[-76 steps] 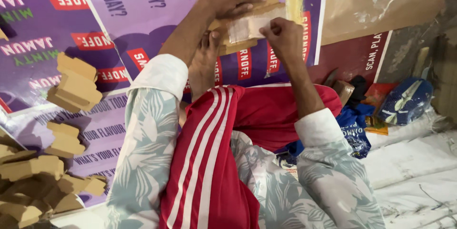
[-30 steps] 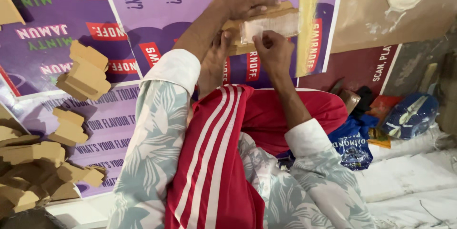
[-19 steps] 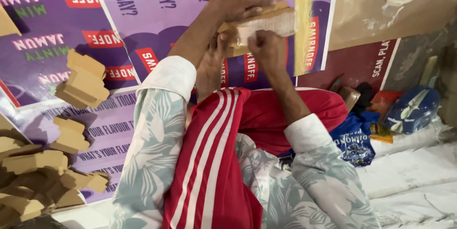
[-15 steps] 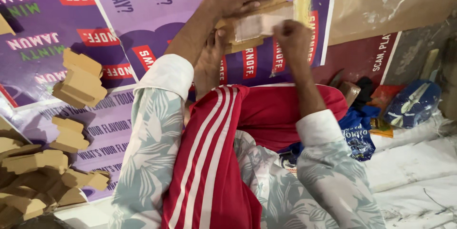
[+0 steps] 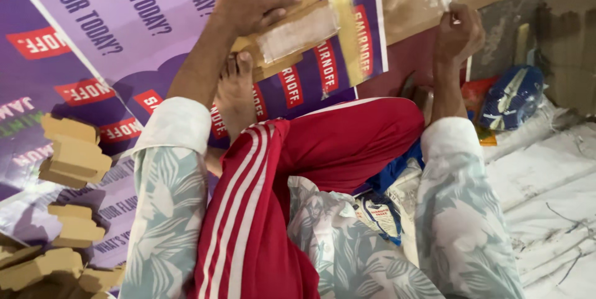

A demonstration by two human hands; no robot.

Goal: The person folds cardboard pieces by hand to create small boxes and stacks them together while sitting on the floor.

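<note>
The floor carries purple printed sheets; stacks of small cardboard blocks lie on them, and a taped cardboard piece rests farther up.

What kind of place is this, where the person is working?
Probably an informal floor workshop for packing or display-making. The person sits on purple printed posters, the left hand presses a taped cardboard piece, and stacks of cut cardboard blocks lie nearby.

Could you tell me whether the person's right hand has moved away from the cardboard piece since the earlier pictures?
Yes. The right hand has left the cardboard piece and gone rightward, off the purple poster; the left hand presses the piece.
</note>
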